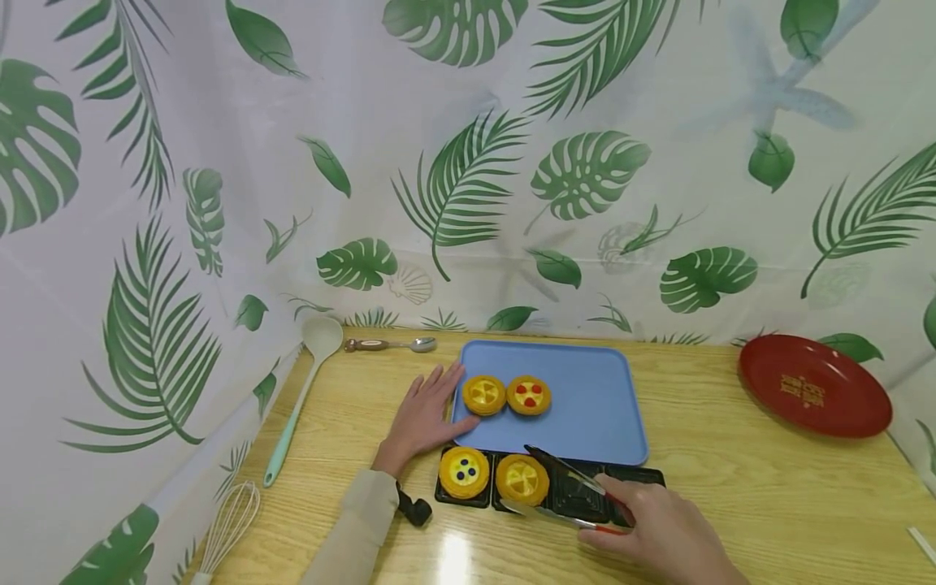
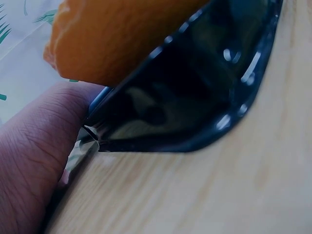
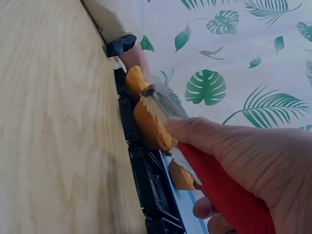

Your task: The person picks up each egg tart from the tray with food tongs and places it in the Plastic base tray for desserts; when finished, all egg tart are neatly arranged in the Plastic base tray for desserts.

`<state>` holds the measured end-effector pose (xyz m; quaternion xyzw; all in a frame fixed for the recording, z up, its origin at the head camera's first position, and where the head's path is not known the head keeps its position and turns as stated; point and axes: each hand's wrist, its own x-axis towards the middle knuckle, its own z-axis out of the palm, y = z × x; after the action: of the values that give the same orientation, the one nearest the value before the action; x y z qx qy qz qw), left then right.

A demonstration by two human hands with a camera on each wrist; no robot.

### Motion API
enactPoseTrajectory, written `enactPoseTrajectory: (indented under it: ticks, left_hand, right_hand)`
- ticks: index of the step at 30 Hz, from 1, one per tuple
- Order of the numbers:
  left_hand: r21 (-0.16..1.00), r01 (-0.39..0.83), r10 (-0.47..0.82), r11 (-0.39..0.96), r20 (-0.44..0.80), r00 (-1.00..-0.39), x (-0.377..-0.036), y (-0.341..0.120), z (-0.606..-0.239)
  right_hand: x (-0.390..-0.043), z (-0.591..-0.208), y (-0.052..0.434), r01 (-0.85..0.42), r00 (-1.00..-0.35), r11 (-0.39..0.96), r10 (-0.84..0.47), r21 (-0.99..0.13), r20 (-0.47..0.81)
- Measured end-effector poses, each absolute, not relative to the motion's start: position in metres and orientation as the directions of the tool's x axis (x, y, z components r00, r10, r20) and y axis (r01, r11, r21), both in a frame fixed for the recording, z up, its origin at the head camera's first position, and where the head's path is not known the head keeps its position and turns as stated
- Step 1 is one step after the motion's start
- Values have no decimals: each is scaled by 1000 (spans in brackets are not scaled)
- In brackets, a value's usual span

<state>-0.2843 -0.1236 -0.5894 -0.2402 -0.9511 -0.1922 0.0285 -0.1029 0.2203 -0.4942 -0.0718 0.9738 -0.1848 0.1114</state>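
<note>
My right hand (image 1: pixel 661 524) grips red-handled metal tongs (image 1: pixel 541 514), their arms spread on either side of a tart with yellow wedge-shaped topping (image 1: pixel 522 481). That tart sits in the second compartment of a black tray (image 1: pixel 634 475); left of it lies a tart with dark blue dots (image 1: pixel 464 473). My left hand (image 1: pixel 424 418) rests at the left edge of a blue tray (image 1: pixel 585 398), fingers straight. On the blue tray, side by side, are another wedge-topped tart (image 1: pixel 483 395) and one with red dots (image 1: pixel 529 395). The right wrist view shows the red handle (image 3: pixel 222 190) close up.
To the left lie a mint-handled ladle (image 1: pixel 322 335), a spoon (image 1: pixel 387 345) and a whisk (image 1: pixel 230 520). A red oval plate (image 1: pixel 775 366) is at the far right. Leaf-print cloth (image 1: pixel 468 203) hangs behind the wooden table (image 1: pixel 702 422).
</note>
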Motion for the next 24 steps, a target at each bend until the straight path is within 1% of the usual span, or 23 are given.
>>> enactPoseTrajectory:
  ticks: [5,10,17,20,24]
  left_hand:
    - [348,459,441,817,136,-887,-283,-123,-589]
    - [361,459,439,812,141,-887,-283,-124,-588]
    - [355,461,440,813,144,-887,-285,-126,-592]
    - [350,462,439,814,148,-886,-285,-126,-593]
    - [357,466,444,809,149,-884,-285,-126,-593]
  right_hand:
    - [-102,-490,224,-131,-975,909,-190,-396,-113]
    - [-106,-487,231,-166,-982,907,-186,-387,-16]
    - [-120,-489,238,-228,-973,899,-198,-373,116]
    - [-128,-492,239,-234,-971,906,-196,-354,138]
    - [-139,-497,239,-207,-977,917,-174,-342,126]
